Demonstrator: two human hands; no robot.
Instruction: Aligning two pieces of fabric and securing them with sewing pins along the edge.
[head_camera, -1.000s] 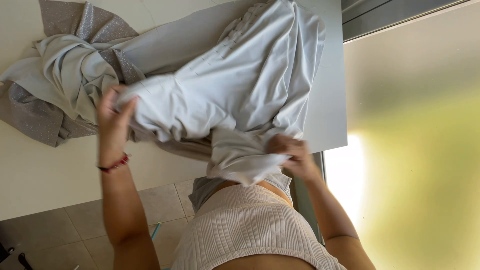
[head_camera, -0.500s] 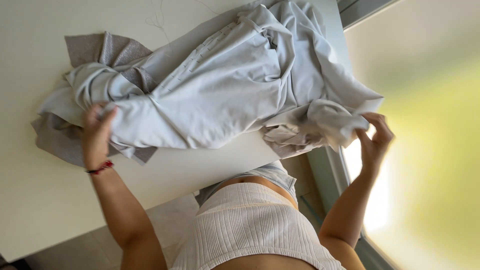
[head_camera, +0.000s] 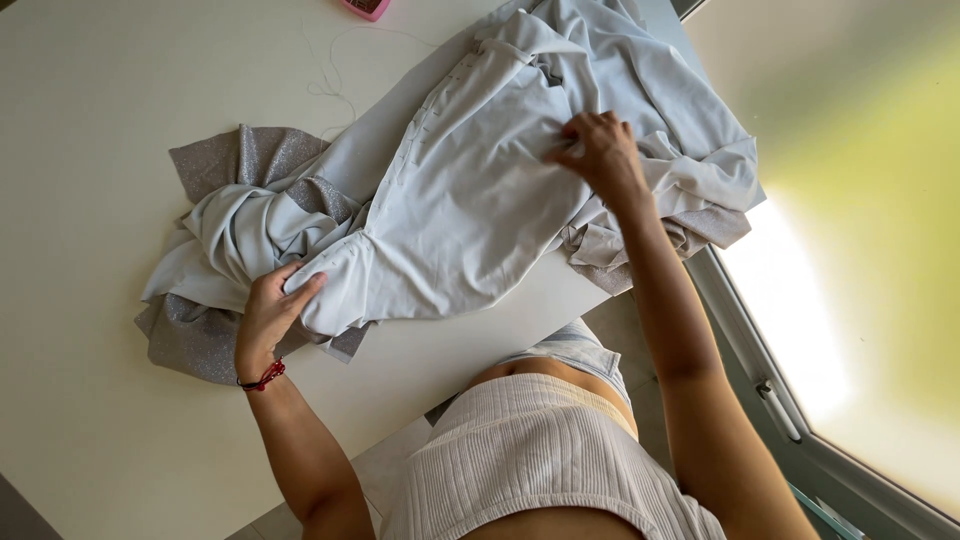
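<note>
The white table (head_camera: 90, 150) carries my pale grey garment (head_camera: 460, 200), bunched over glittery grey fabric (head_camera: 240, 160). My left hand (head_camera: 268, 318) pinches its near edge; my right hand (head_camera: 598, 155) pinches its middle. Pulling unevenly could drag both layers off the table's edge.

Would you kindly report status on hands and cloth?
Left hand grips pale grey garment hem. Right hand pinches its middle. Sparkly grey fabric underneath.

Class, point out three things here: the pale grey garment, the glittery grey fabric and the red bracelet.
pale grey garment (head_camera: 470, 215), head view, its broad middle panel.
glittery grey fabric (head_camera: 240, 155), head view, upper corner.
red bracelet (head_camera: 263, 378), head view, on the left wrist.
</note>
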